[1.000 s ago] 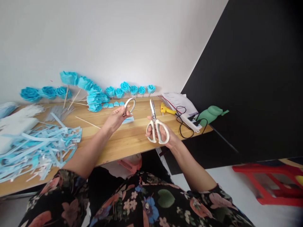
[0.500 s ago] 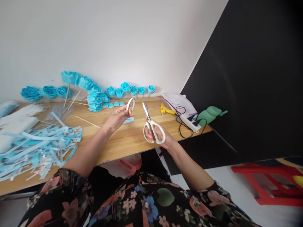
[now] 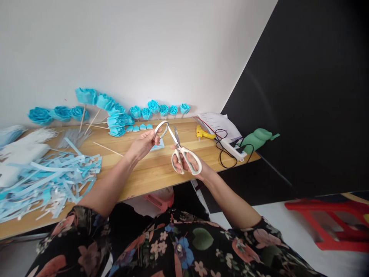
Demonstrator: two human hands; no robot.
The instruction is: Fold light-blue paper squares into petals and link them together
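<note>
My left hand (image 3: 143, 145) pinches a narrow white strip bent into a loop (image 3: 163, 124) above the table. In my right hand (image 3: 191, 166) is a pair of scissors (image 3: 188, 159) with cream handles, my fingers through the loops. The blades point up and are parted, and one blade's tip lies close to the strip's loop; whether they touch I cannot tell. Under my left hand a light blue stack of sheets (image 3: 158, 145) shows partly. Behind it several small blue pieces (image 3: 142, 126) lie in a row.
Blue paper roses (image 3: 117, 121) line the wall, some on sticks. Cut strips (image 3: 54, 181) heap at left, near a thin stick (image 3: 108, 149). At right are a yellow glue gun (image 3: 204, 132), a power strip (image 3: 235, 150) with black cords, papers (image 3: 220, 123) and a green object (image 3: 258, 138).
The scissor blades have opened wider and moved left, nearer the strip. The white loop looks wider and reaches farther right. The view has shifted slightly.
</note>
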